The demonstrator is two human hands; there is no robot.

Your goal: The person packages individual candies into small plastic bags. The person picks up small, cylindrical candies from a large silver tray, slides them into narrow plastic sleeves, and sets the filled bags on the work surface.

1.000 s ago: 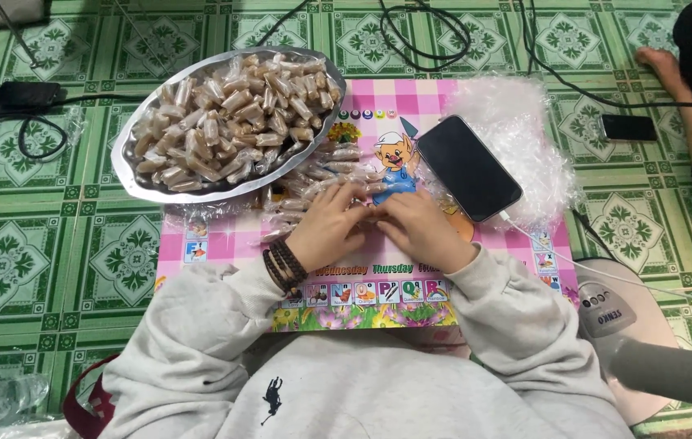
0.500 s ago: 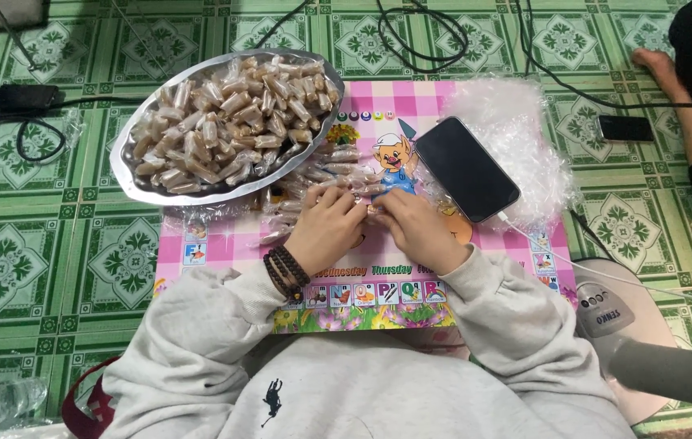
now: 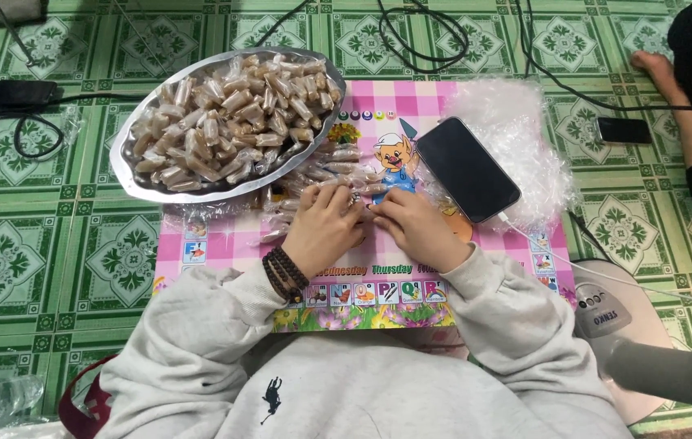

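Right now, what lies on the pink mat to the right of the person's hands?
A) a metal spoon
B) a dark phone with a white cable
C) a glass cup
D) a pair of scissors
B: a dark phone lies screen-up on the pink mat, right of the hands, a white cable plugged in.

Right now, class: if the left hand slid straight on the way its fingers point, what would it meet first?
Probably the loose wrapped candies just beyond the left hand, then the metal tray; depth is uncertain.

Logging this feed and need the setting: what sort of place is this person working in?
Most likely a home floor used for hand-wrapping sweets. The person sits on green patterned tiles, working over a pink children's play mat, with a metal tray of wrapped candies beside it.
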